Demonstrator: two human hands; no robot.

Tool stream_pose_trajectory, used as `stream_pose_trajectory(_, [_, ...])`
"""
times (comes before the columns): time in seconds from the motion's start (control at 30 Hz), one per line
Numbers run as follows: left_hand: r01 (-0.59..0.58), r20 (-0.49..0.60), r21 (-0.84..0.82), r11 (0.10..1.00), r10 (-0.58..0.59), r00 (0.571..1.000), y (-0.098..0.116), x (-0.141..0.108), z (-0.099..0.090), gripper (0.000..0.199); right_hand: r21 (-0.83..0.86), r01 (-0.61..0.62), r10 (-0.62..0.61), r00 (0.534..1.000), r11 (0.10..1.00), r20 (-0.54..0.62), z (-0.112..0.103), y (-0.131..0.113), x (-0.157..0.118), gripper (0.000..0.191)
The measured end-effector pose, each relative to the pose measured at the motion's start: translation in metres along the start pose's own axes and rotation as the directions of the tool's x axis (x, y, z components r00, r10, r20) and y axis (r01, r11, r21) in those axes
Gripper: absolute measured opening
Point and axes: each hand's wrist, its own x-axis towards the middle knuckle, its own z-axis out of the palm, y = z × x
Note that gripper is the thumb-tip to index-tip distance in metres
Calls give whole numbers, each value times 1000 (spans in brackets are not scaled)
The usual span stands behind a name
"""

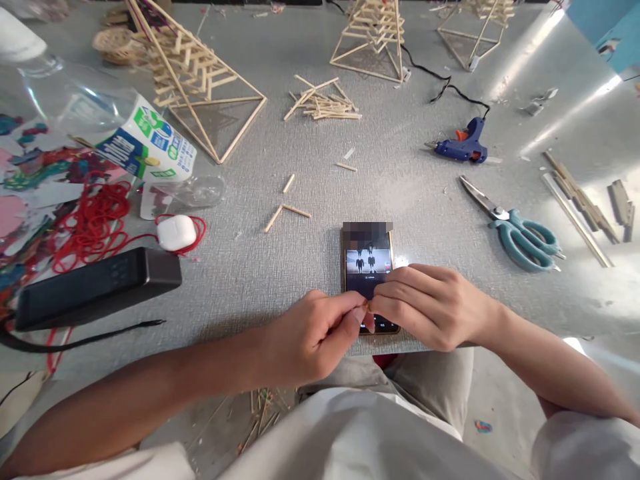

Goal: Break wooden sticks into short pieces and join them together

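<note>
My left hand [320, 333] and my right hand [435, 303] meet over a smartphone [367, 287] at the table's near edge. Both are closed in a pinch, fingertips together around something tiny and pale that is mostly hidden. The phone lies face up with its screen lit, partly covered by my fingers. Beyond it, two short wooden sticks [296, 210] form a V, and a loose stick piece [289, 183] lies just above them. Another short stick [347, 167] rests farther up, below a pile of cut sticks [330, 105].
Stick pyramids [240, 127] stand along the back. At right lie a blue glue gun [463, 143], scissors [520, 233] and wood strips [583, 197]. A plastic bottle [155, 143], red cord [95, 220], a white earbud case [176, 232] and a dark box-shaped device [95, 287] crowd the left.
</note>
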Motion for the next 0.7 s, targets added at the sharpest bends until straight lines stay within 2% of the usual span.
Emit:
stream_pose_trajectory(0.2, [55, 20, -149, 987, -53, 998, 6, -4, -1, 38, -32, 7, -10, 993, 999, -118, 6, 4, -1, 18])
stream_pose_trajectory(0.3, [57, 36, -189, 980, -51, 998, 6, -5, -1, 39, 4, -10, 11, 986, 1000, -164, 10, 7, -4, 15])
stream_pose_trajectory(0.53, [69, 10, -218, 973, -69, 998, 3, -6, 0, 43, 112, -56, 75, 981, 992, -178, 15, 10, -8, 7])
stream_pose_trajectory(0.63, [59, -1, -216, 975, -61, 998, 3, -6, 0, 43, 159, -101, 132, 971, 982, -201, 17, 10, -6, 4])
stream_pose_trajectory(0.7, [55, -4, -200, 978, -57, 998, 4, -5, 0, 40, 260, -160, 215, 956, 952, -202, 18, 9, -6, 5])
